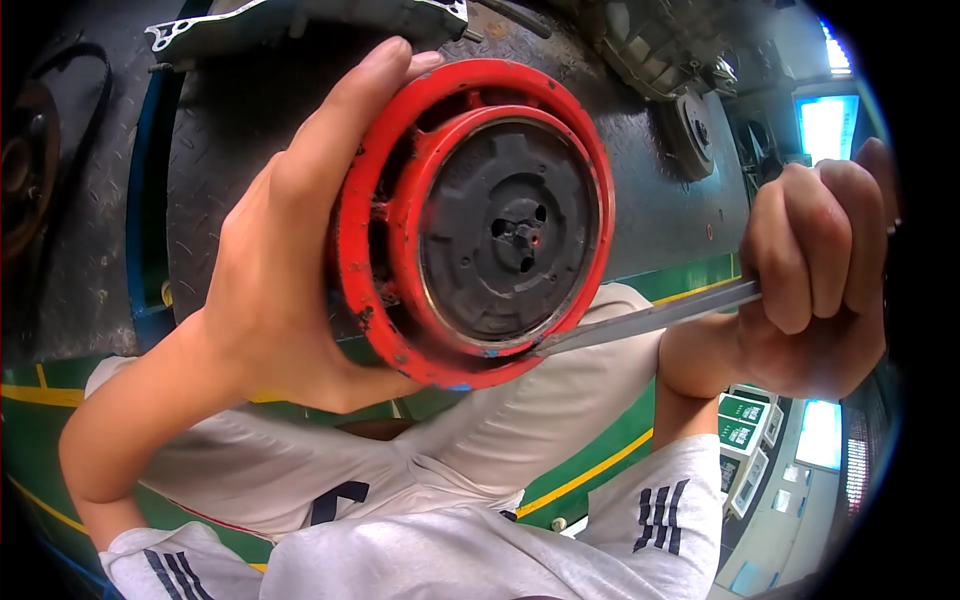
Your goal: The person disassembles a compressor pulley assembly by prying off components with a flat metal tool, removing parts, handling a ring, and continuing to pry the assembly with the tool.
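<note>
1. The left hand [285, 250] grips the left side of the red ring [402, 250], thumb down low and fingers up high.
2. The red ring is held up in front of the dark table [250, 130].
3. A round black disc [465, 265] sits inside the red ring.
4. The right hand [815, 255] is a tight fist around a flat metal bar [660, 318].
5. The bar's far end reaches the ring's bottom edge.

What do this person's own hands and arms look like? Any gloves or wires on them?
The left hand and right hand are bare, with no gloves or wires in sight. The left sleeve and right sleeve are short and pale, each with dark parallel stripes.
</note>
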Available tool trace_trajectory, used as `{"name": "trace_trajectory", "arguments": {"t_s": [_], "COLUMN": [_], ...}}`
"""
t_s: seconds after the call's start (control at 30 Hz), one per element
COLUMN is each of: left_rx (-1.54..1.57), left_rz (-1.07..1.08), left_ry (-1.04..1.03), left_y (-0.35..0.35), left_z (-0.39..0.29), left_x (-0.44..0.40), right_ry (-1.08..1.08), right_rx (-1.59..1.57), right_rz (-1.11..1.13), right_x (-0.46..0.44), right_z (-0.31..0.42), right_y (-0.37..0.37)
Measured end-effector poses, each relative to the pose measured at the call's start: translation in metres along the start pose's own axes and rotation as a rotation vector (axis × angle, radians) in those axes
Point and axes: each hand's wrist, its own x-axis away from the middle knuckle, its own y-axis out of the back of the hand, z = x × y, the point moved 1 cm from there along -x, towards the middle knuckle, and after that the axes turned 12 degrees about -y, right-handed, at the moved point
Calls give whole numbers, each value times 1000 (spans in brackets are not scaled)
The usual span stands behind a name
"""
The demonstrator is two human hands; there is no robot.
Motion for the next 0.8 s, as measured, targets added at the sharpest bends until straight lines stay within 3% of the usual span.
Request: {"name": "trace_trajectory", "arguments": {"t_s": [0.23, 0.63, 0.73, 0.8], "left_rx": [-122, -336, -187, -165], "left_rz": [69, 152, 65, 62], "left_ry": [108, 23, 50, 84], "left_y": [7, 14, 6, 6], "left_z": [-11, -14, -10, -10], "left_x": [-3, -2, 0, 1], "right_ry": [55, 152, 142, 251], "right_rx": [-8, -13, -79, -81], "right_rz": [5, 90, 132, 5], "right_x": [8, 25, 31, 33], "right_z": [-6, -11, -16, -17], "right_y": [-8, -33, -30, -34]}}
